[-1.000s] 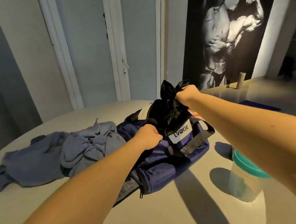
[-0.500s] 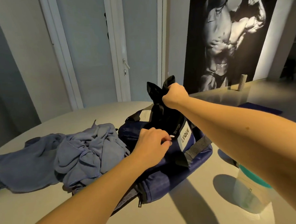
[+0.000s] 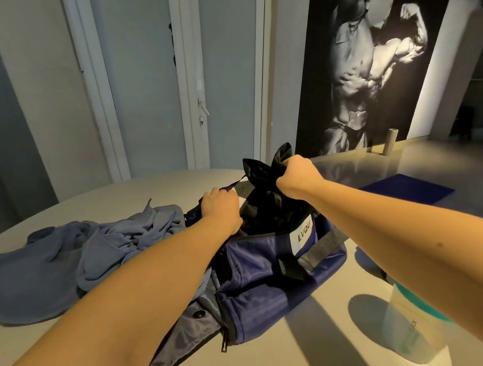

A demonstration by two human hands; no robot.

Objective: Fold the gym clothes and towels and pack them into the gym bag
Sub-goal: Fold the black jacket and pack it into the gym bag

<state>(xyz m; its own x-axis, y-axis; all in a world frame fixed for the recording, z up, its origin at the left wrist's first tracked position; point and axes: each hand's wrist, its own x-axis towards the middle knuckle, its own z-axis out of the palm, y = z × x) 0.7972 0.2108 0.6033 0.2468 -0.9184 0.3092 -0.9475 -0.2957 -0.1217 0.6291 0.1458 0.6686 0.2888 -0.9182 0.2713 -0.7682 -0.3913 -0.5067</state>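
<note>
Right hand (image 3: 299,176): is gripping the top of a black garment (image 3: 266,198) in a closed fist; the fingertips are lying buried in the cloth.
Black garment: is hanging bunched from the fist, its lower part reaching into the open mouth of the gym bag (image 3: 268,269); its kind cannot be told.
Left hand (image 3: 222,209): is clutching the far-left rim of the bag's opening with curled fingers; the knuckles are hiding the fingertips.
Gym bag: is sitting unzipped in the middle of the table (image 3: 122,198); a white label is showing "LVQU", the rest turning out of sight; the near end is lying partly under the left forearm.
Blue-grey clothes (image 3: 69,255): are lying crumpled towards the left edge, touching the bag; the number of pieces cannot be told.
Shaker bottle (image 3: 410,333): is standing near the near-right corner, its teal lid mostly covered by the right forearm.
Dark blue flat item (image 3: 407,189): is lying towards the far-right edge; mat or towel cannot be told.
Pale cylinder (image 3: 389,142): is standing at the far edge, too small to identify.
</note>
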